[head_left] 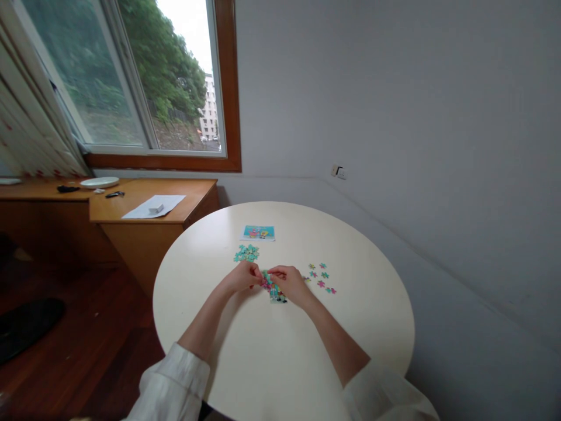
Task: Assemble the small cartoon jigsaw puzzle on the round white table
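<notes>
Both my hands meet at the middle of a round cream table [280,351]. My left hand [243,276] and my right hand [288,282] have their fingers pinched together on a partly joined block of colourful puzzle pieces [275,292] lying on the tabletop. A heap of teal loose pieces [246,253] lies just beyond my left hand. Several scattered pink and teal pieces [321,278] lie to the right of my right hand. A small picture card [258,233] rests further back.
A wooden desk [175,213] stands at the left under a window, with a white sheet [153,206], a white plate [99,182] and small dark items on it. Grey walls close the right side. Dark wooden floor lies at the left.
</notes>
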`<state>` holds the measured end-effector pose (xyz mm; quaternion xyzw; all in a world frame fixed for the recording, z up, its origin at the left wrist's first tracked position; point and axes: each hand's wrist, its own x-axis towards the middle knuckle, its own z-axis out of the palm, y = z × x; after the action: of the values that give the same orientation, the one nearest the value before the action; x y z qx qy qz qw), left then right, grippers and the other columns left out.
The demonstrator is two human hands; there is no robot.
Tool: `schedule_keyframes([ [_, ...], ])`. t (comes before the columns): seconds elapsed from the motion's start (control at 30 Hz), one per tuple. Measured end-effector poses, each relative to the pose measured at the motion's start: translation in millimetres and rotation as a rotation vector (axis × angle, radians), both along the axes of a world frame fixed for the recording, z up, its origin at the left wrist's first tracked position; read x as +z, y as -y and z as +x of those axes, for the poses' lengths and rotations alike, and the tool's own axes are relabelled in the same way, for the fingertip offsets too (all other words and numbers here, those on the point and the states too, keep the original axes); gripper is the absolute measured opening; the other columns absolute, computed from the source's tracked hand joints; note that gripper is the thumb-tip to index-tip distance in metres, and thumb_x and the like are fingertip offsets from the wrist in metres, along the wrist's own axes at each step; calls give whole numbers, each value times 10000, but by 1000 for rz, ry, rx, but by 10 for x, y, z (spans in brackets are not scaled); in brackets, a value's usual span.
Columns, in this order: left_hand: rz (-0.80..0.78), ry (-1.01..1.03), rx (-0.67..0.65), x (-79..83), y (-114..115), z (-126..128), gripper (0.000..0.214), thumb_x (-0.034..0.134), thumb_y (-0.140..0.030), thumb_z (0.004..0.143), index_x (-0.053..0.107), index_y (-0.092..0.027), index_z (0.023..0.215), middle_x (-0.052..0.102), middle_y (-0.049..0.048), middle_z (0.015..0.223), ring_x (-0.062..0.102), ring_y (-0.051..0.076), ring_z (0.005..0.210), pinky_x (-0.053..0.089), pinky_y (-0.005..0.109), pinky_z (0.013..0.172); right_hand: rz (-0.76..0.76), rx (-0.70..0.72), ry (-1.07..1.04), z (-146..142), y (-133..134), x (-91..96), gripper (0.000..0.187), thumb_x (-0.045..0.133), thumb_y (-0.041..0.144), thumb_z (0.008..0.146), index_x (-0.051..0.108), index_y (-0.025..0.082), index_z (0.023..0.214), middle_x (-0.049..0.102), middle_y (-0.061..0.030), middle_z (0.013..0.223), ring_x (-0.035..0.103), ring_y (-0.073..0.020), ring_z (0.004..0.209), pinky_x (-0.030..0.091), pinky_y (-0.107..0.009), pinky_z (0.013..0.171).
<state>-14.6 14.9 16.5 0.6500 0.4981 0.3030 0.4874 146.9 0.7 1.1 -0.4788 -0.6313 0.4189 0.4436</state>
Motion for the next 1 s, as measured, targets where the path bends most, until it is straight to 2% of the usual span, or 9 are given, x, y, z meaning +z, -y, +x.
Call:
schedule_keyframes([
  [0.17, -30, -102, -40, -21, 4, -1, 92, 580, -138, 542, 507, -146, 487, 467, -60, 388, 370, 49, 352, 263, 172, 367, 92, -41, 162, 36, 15, 49, 154, 552, 169, 667, 695, 180, 724, 685, -39, 680, 605, -162, 627, 473, -276, 609],
  [0.37, -21, -176, -69, -58, -11, 6, 70, 546, -137, 549, 504, -143, 493, 462, -58, 396, 383, 62, 380, 271, 188, 390, 128, -12, 347, 42, 26, 81, 202, 513, 126, 703, 688, 121, 804, 682, -70, 752, 589, -143, 670, 463, -254, 667],
  [0.7, -18, -143, -78, -94, -10, 39, 117, 592, -200, 544, 501, -144, 494, 469, -55, 403, 371, 65, 403, 249, 197, 411, 102, 3, 385, 44, 35, 94, 205, 510, 138, 721, 687, 126, 824, 672, -60, 742, 576, -130, 633, 457, -229, 604],
  [0.87, -20, -94, -74, -138, -17, 53, 108, 598, -192, 533, 512, -140, 494, 569, -19, 492, 473, 88, 477, 334, 201, 465, 85, 3, 397, 59, 37, 95, 207, 513, 143, 727, 688, 125, 834, 680, -66, 728, 585, -135, 626, 451, -221, 576],
  [1.0, 2, -120, -57, -157, -14, 63, 110, 594, -197, 526, 502, -147, 493, 580, -14, 504, 523, 115, 521, 373, 211, 496, 70, 9, 413, 59, 55, 129, 199, 516, 135, 732, 689, 136, 830, 679, -56, 708, 586, -130, 615, 443, -209, 558],
])
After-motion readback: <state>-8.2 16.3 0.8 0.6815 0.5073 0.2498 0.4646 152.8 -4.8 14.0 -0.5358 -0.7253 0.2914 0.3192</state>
